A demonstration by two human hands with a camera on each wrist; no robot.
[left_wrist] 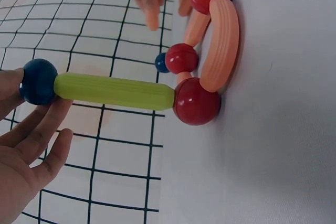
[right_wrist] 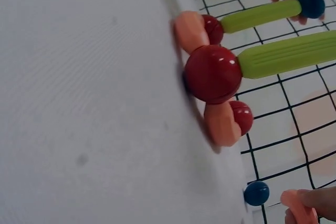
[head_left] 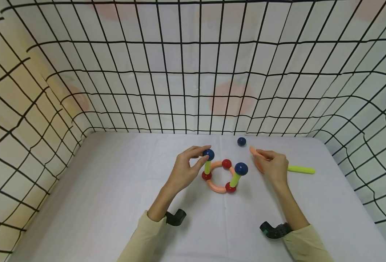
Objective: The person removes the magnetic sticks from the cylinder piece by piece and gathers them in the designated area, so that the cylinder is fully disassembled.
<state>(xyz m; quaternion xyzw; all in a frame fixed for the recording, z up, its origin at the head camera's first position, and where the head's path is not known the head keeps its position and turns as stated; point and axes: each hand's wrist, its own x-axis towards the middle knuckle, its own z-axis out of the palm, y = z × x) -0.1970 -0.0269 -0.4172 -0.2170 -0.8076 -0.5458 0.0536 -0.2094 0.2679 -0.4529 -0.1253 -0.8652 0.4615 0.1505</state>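
Observation:
A ring of curved orange pieces [head_left: 216, 188] and red balls [left_wrist: 197, 102] lies on the white cloth. Two green rods [left_wrist: 115, 91] rise from red balls in it, each topped by a blue ball. At the left rod, my left hand [head_left: 184, 169] pinches the top blue ball [left_wrist: 38, 82] between thumb and fingers. The other rod's blue ball [head_left: 241, 169] stands untouched. Right of the ring, my right hand [head_left: 274, 166] grips a curved orange piece [right_wrist: 300, 206], its fingers covering part of it.
A loose blue ball [head_left: 241, 141] lies behind the ring. Another green rod [head_left: 301, 169] lies on the cloth right of my right hand, partly hidden by it. Black wire mesh [head_left: 180, 43] stands around the back and sides of the white surface [head_left: 108, 189].

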